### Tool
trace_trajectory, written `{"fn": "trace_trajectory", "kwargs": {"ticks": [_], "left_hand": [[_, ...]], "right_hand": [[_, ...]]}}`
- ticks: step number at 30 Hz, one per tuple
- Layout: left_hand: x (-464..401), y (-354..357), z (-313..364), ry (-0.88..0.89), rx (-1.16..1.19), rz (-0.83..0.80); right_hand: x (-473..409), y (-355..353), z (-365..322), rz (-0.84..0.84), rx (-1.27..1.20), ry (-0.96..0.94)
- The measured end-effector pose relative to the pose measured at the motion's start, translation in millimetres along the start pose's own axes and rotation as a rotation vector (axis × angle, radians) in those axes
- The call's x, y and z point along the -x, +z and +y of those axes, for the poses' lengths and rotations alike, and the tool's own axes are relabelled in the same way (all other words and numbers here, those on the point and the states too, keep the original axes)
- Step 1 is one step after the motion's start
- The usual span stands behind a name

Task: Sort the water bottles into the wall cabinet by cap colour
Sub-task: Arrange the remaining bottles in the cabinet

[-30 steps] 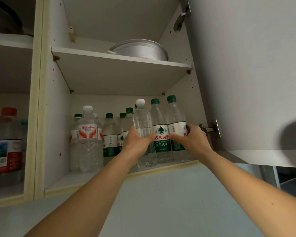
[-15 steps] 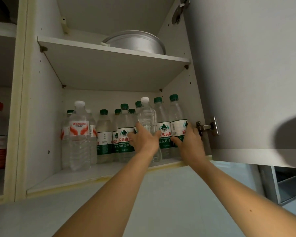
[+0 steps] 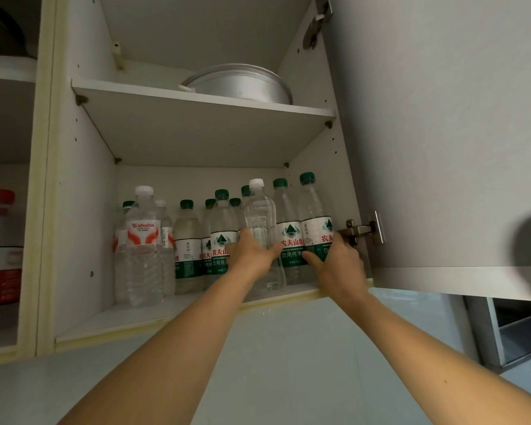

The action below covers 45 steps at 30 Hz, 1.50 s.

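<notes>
Left hand (image 3: 252,253) grips unlabelled white-capped bottle (image 3: 259,222), tilted, amid green-capped ones. Right hand (image 3: 337,262) wraps the rightmost green-capped bottle (image 3: 314,222) beside the door hinge (image 3: 362,230).

Nine green-capped water bottles (image 3: 288,237) can be counted on the lower shelf (image 3: 111,323) of the open wall cabinet, though some at the back show only their caps. Three white-capped bottles stand among them: two with red-and-white labels (image 3: 143,240) at the left, and one clear, unlabelled bottle (image 3: 259,219) near the front. One red-capped bottle (image 3: 0,246) stands in the neighbouring compartment. One metal pan (image 3: 239,85) lies on the upper shelf. Two hands (image 3: 255,253) reach in.
</notes>
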<state>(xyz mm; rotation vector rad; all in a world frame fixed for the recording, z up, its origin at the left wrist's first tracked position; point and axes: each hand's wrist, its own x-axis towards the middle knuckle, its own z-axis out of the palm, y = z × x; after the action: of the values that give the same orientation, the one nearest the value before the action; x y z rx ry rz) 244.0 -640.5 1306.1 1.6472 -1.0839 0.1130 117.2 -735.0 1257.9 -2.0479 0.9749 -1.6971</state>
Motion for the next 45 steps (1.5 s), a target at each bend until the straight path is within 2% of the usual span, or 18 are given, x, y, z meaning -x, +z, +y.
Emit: {"fn": "trace_trajectory", "kwargs": {"ticks": [3,6,9,11,14,18,20,28,32,38,45], "left_hand": [[3.9,-25.6,3.2,0.11,-0.072,0.03],[8.3,-62.2,5.7,0.309,-0.253,0.202],[8.0,-100.8,-3.2,0.453,-0.431,0.354],[5.0,-125.7,-13.9,0.457,-0.536,0.417],[0.0,-155.5,-32.0,0.338,-0.576,0.452],[-7.1,-174.4,-51.0,0.172,-0.519,0.399],[-12.8,-178.9,-54.9,0.124,-0.506,0.359],[-52.4,-195.2,-24.0,0.1,-0.576,0.138],[-61.3,-195.3,-21.4,0.079,-0.749,0.007],[-63.6,-199.7,-8.7,0.007,-0.882,-0.026],[-58.8,-209.6,-5.7,-0.095,-1.16,-0.018]], "right_hand": [[6.4,-4.1,1.7,-0.012,-0.056,-0.029],[16.8,-4.8,-4.7,0.032,-0.002,-0.075],[27.8,-0.2,-26.1,0.1,0.039,-0.211],[30.1,7.4,-44.0,0.037,0.008,-0.272],[28.8,20.8,-66.3,-0.098,-0.075,-0.198],[30.9,37.9,-76.4,-0.19,-0.098,-0.067],[31.5,44.1,-74.9,-0.178,-0.047,-0.069],[35.7,48.3,-63.9,-0.148,0.055,-0.116],[35.5,46.7,-61.7,-0.159,0.06,-0.111],[32.2,41.2,-63.6,-0.174,0.02,-0.118],[33.1,41.2,-62.9,-0.195,0.0,-0.126]]}}
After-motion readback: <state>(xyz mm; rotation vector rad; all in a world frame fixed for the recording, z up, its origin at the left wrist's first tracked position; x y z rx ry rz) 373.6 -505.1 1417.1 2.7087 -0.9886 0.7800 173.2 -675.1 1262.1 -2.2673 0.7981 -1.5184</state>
